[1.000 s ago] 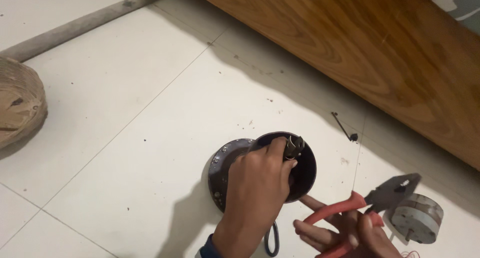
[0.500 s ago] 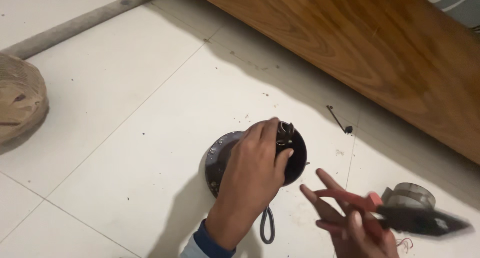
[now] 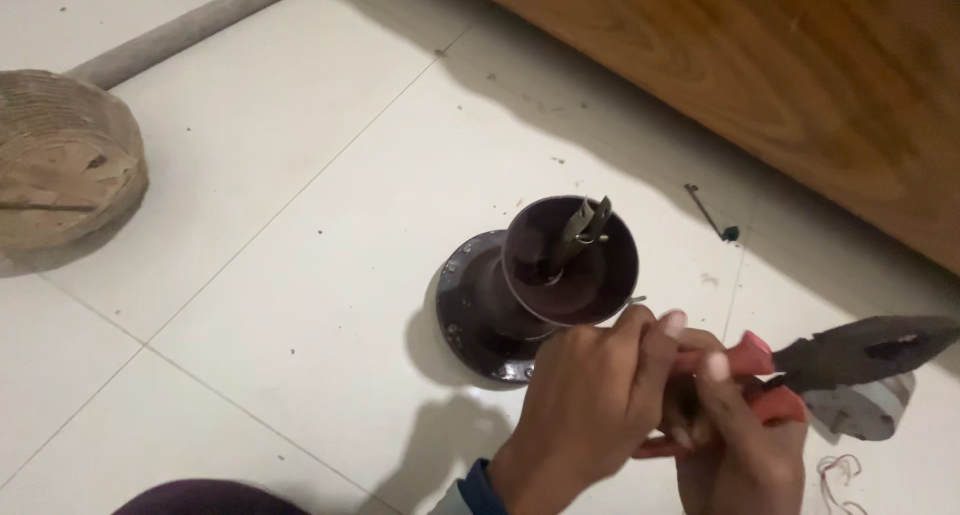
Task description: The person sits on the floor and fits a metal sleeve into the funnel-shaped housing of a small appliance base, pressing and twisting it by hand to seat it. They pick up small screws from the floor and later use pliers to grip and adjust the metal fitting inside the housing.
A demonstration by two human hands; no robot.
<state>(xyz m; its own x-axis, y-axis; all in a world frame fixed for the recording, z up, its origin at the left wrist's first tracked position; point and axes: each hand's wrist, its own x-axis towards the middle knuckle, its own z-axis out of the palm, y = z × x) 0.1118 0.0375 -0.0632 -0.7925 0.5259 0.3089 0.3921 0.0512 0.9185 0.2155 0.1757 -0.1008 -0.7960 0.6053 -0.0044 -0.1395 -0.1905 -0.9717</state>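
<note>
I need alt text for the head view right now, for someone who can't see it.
Both hands meet over a white tiled floor: the right hand holds red-handled pliers and the left hand touches their grips. Just beyond stands a dark round metal motor housing with a shaft poking from its cup. A woven basket sits far left, a wooden panel top right.

We see a dark brown metal cup (image 3: 570,260) on a shiny black round base (image 3: 470,310). The pliers (image 3: 850,355) have red handles and dark grey jaws. The floor (image 3: 250,275) is white tiles. The wooden board (image 3: 800,85) is brown with wavy lines.
</note>
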